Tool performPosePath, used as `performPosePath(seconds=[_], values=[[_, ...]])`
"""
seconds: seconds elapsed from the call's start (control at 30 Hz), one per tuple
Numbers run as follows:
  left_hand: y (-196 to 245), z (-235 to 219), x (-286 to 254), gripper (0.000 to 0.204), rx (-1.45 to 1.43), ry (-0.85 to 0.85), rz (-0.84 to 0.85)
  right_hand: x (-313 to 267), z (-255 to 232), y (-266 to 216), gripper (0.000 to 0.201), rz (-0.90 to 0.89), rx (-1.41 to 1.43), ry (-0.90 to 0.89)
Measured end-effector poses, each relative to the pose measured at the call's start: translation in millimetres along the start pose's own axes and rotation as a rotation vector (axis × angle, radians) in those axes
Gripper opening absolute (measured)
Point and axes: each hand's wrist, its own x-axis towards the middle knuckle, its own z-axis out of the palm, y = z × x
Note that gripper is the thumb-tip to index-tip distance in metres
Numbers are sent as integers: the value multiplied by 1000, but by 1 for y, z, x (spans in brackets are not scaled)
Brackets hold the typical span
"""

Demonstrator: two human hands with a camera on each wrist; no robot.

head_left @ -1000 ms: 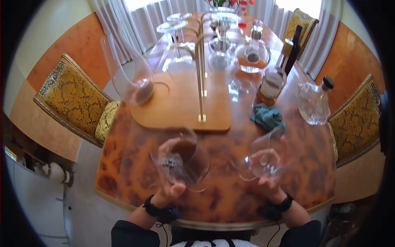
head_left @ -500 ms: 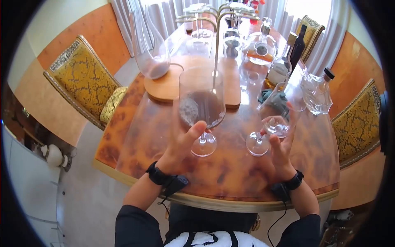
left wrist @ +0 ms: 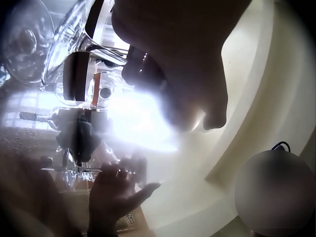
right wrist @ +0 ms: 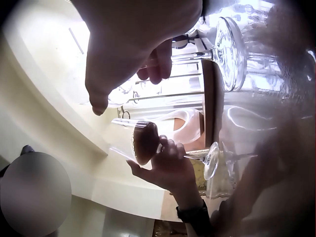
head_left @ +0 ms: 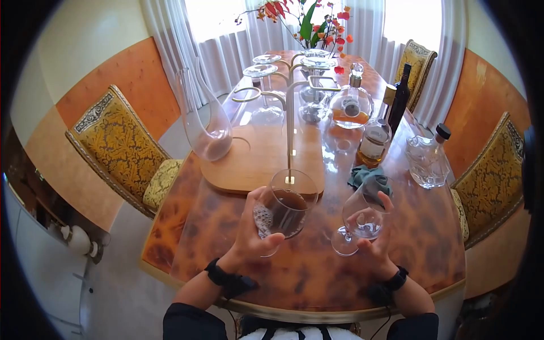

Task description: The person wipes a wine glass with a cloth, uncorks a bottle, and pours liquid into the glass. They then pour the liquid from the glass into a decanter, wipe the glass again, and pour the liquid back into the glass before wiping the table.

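Note:
My left hand (head_left: 246,241) grips a stemmed wine glass (head_left: 292,209) low, where the bowl meets the stem, as the right wrist view also shows. Dark brown liquid (right wrist: 145,143) half fills its bowl, with bubbles (head_left: 262,220) along one side. The glass tilts above the tabletop. Opposite, my right hand (head_left: 381,249) cradles a second wine glass (head_left: 364,218) from below, its fingers round the bowl. That one looks clear, with no dark liquid in it, and it leans with its foot (head_left: 343,242) toward the left. The two glasses are held apart.
Ahead lies a wooden board (head_left: 249,164) with a brass glass rack (head_left: 290,124) carrying upside-down glasses. A tall curved decanter (head_left: 212,144) stands at its left. On the right are a teal cloth (head_left: 365,177), a whisky bottle (head_left: 373,144), a dark bottle (head_left: 400,99) and a clear bottle (head_left: 428,164).
The head view dipped and rose again. Half a second ago the left glass stood nearly upright; now it tilts, bubbles at its left side. Both hands keep their hold.

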Motion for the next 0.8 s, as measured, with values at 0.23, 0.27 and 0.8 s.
performPosePath(seconds=[0.23, 0.27, 0.8], values=[[6, -9, -8, 105, 29, 10, -45, -1, -6, 13, 123, -33, 36, 3], [7, -8, -9, 105, 33, 14, -34, -1, -9, 16, 125, -75, 0, 0], [13, -2, -12, 108, 290, -56, 98, -9, 3, -4, 126, 65, 18, -38]])
